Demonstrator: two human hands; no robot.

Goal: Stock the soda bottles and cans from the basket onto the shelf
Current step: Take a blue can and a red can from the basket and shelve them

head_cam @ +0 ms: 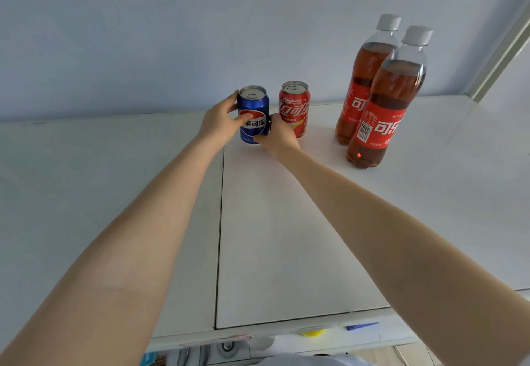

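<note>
Both hands on blue can (253,116), upright at back of white shelf (286,236), near the wall (172,35). Left hand (219,121) wraps can's left side, thumb across front label. Right hand (279,136) grips lower right side, fingers curled round it. Hands close together, can clamped btw them. Red can (294,107) upright just beside blue can on its right, partly behind right hand. Two cola bottles w/ red labels & white caps upright further right: front bottle (384,118) overlaps rear bottle (362,78) in view, contact cannot tell
</note>
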